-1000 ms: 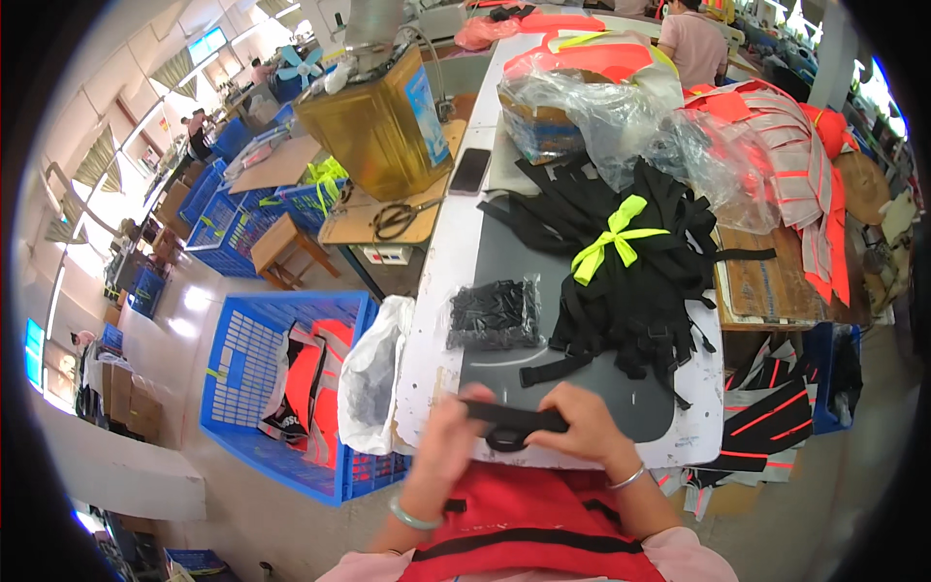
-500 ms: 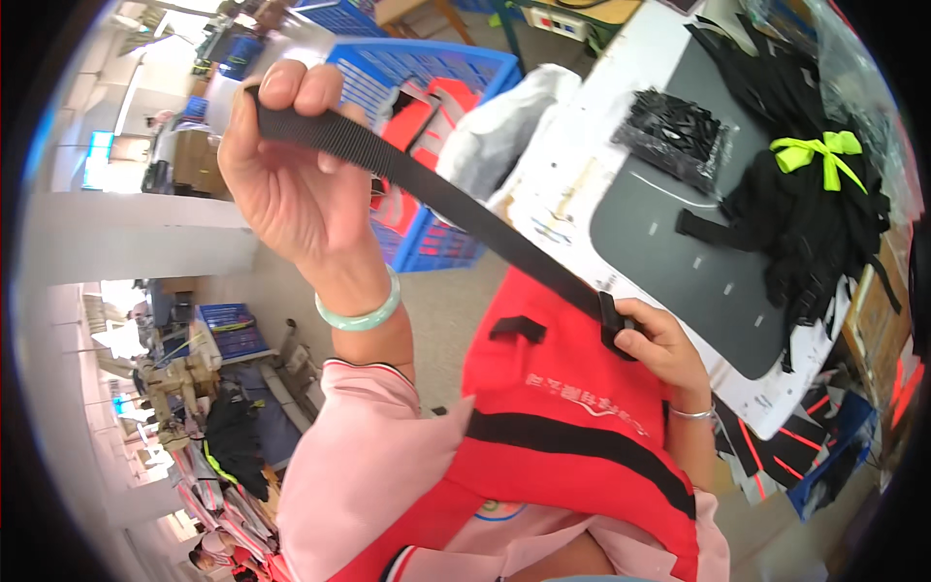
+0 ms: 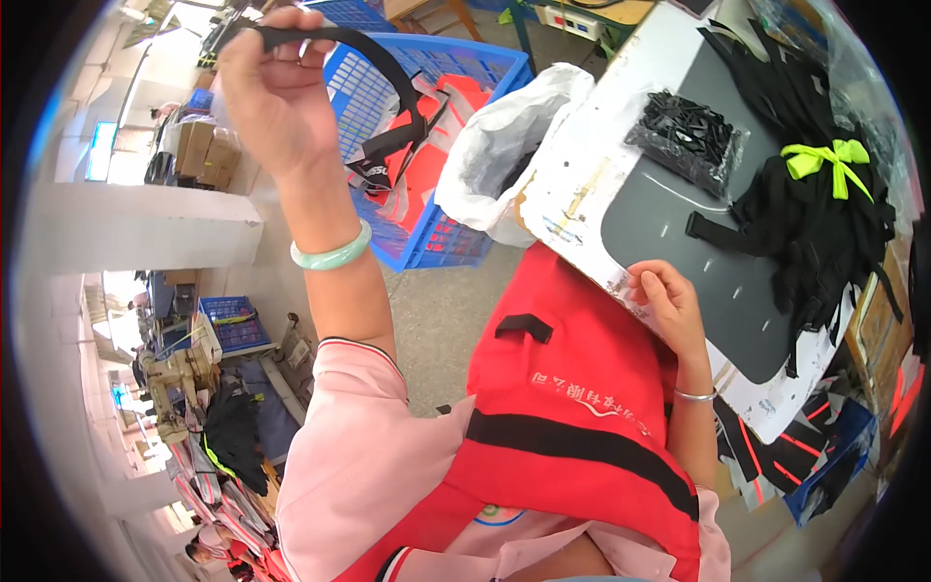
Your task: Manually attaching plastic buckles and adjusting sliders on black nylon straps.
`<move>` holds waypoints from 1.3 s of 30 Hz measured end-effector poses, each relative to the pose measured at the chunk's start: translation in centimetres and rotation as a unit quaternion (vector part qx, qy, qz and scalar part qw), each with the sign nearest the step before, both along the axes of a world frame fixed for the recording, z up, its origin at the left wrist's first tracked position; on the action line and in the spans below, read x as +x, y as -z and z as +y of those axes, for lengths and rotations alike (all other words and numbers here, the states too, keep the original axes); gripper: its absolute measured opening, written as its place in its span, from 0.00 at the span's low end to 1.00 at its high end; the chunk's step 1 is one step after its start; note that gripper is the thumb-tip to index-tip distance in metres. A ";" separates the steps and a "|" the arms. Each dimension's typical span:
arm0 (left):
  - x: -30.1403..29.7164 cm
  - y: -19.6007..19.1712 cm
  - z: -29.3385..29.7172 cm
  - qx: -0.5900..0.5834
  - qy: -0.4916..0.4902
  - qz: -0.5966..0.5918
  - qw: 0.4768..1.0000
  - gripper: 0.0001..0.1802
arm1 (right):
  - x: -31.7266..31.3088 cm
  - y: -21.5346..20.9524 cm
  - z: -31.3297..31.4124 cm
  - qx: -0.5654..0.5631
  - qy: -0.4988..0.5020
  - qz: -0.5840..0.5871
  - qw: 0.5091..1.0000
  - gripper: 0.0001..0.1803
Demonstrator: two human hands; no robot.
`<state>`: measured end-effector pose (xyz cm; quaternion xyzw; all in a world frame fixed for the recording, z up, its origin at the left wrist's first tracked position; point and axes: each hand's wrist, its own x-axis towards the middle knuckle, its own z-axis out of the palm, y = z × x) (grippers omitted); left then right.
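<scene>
My raised left hand (image 3: 276, 107) grips a black webbing strap (image 3: 373, 48) between thumb and fingers at the upper left. From there the strap arcs rightward and bends down in front of the blue basket, its lower end carrying a dark fitting that looks like a buckle. My right hand (image 3: 669, 306) is at the near edge of the white table, fingers curled together, with nothing visible in them. Below it lies the red apron (image 3: 572, 369) I am wearing, with a black band and a small black loop.
A blue plastic basket (image 3: 427, 242) holds red and grey pieces, with a white sack (image 3: 485, 145) beside it. On the white table (image 3: 572, 204) are a grey mat (image 3: 669, 242), a bag of small black parts (image 3: 684, 141) and black straps (image 3: 776, 209) tied with a yellow-green ribbon (image 3: 829, 160).
The strap, earlier stretched taut between both hands, has left my right hand and now swings loose from the left. My left hand has risen slightly; the right has moved a little up and right.
</scene>
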<state>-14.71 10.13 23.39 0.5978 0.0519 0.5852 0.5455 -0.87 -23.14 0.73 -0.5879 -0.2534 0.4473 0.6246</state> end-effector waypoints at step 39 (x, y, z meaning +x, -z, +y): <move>7.3 17.8 -21.7 -0.311 0.405 0.413 0.754 0.04 | 2.4 -4.3 -2.4 0.090 0.094 0.186 0.974 0.17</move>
